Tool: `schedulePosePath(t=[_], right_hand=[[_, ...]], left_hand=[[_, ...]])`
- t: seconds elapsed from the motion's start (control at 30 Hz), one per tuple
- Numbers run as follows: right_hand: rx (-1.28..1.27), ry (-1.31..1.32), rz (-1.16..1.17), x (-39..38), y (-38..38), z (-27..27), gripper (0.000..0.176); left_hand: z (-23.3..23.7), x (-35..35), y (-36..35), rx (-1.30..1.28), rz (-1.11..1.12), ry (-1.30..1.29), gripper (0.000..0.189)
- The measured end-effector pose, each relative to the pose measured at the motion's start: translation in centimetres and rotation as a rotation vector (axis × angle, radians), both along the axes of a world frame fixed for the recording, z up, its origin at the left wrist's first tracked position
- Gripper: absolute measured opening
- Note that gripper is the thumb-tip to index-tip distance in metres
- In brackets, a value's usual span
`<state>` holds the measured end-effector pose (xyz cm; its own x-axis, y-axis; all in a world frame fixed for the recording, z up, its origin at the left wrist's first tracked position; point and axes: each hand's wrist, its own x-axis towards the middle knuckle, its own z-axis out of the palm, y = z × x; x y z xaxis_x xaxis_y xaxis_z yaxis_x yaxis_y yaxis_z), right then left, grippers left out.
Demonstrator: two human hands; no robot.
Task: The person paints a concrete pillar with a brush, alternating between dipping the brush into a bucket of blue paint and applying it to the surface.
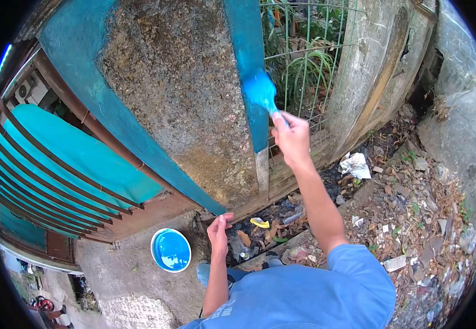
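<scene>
My right hand (293, 137) grips the handle of a paintbrush (262, 92), its bristles covered in bright blue paint and slightly blurred. The brush lies against the blue edge strip (251, 49) of a concrete pillar, near the wire grille. Rough, stained brown-grey stone (177, 93) fills the pillar's middle. Below the painted part, the strip's foot (262, 171) is bare grey. My left hand (219, 233) is near the pillar's lower corner, fingers loosely bent and apart, with nothing visible in it. A white-rimmed bucket of blue paint (171, 250) stands on the ground to its left.
A green wire grille (304, 60) with plants behind it adjoins the pillar. Leaves and rubbish cover the ground at right, including a crumpled white paper (355, 165) and a yellow scrap (260, 222). A slatted metal gate (57, 170) with turquoise sheeting is at left.
</scene>
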<state>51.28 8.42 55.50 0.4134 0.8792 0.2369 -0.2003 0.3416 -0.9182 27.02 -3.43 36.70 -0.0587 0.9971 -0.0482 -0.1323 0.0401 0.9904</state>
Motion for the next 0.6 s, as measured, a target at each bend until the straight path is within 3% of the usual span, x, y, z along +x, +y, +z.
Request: schedulePosePath(t=[0.13,0.2,0.37,0.43,0.6], right_hand=[[0.15,0.001,0.055,-0.2,0.3,6.5,0.021],[0.2,-0.007,0.049,-0.2,1.6,7.1,0.021],[0.169,-0.205,-0.088,-0.2,4.8,-0.2,0.021],[0.051,-0.089,-0.076,-0.7,3.5,-2.4,0.02],[-0.103,-0.143,-0.12,-0.6,2.9,-11.4,0.024]], left_hand=[[0.2,-0.1,-0.1,0.006,0.0,0.012,0.035],[0.2,-0.3,-0.2,0.001,0.007,0.017,0.035],[-0.4,-1.3,-0.5,-0.02,0.045,0.025,0.035],[-0.5,-1.6,-0.6,-0.033,0.063,0.034,0.035],[-0.7,-1.9,-0.6,-0.049,0.061,0.055,0.035]])
